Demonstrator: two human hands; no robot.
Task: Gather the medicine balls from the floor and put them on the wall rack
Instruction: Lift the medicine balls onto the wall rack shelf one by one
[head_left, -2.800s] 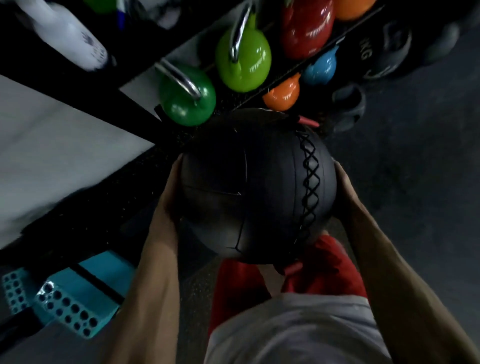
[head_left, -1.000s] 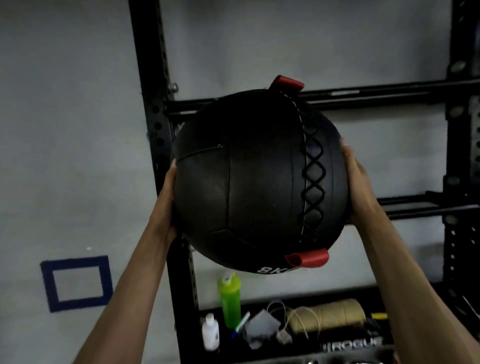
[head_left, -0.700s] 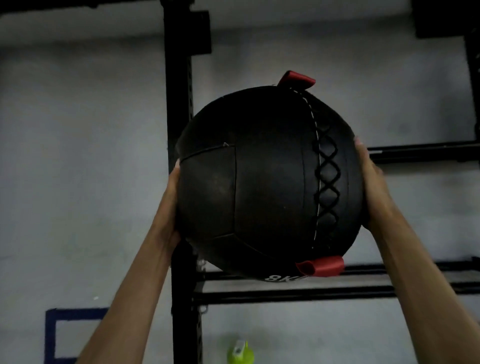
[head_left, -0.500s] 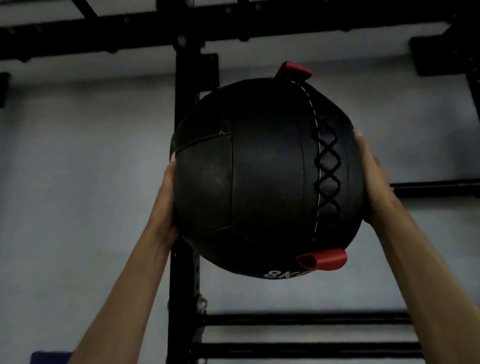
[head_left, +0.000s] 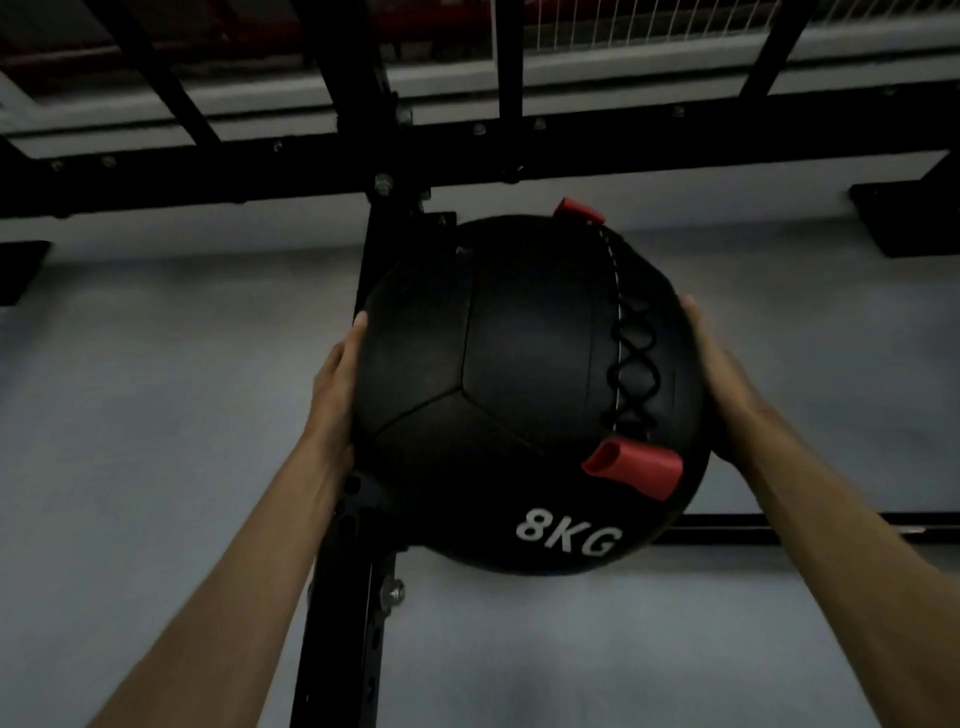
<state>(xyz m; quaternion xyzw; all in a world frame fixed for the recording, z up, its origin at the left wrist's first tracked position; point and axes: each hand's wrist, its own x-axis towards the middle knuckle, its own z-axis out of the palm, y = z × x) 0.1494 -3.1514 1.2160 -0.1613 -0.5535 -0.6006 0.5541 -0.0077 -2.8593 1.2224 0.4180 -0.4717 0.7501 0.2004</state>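
I press my left hand (head_left: 336, 387) and right hand (head_left: 724, 387) flat on the ball (head_left: 519, 395), up beside the rack post (head_left: 349, 613); next, seat it.

wall (head_left: 156, 467): plain grey | wire mesh (head_left: 649, 21): white, top edge, above the wall | light: dim

head camera looks up; wall rack (head_left: 343, 649) close

The medicine ball (head_left: 493, 395) is black with white "8KG" lettering, two red tabs (head_left: 631, 467) and black criss-cross lacing (head_left: 631, 374) along a white-stitched seam; the wall rack (head_left: 332, 665) is black, the wall (head_left: 156, 467) pale grey.
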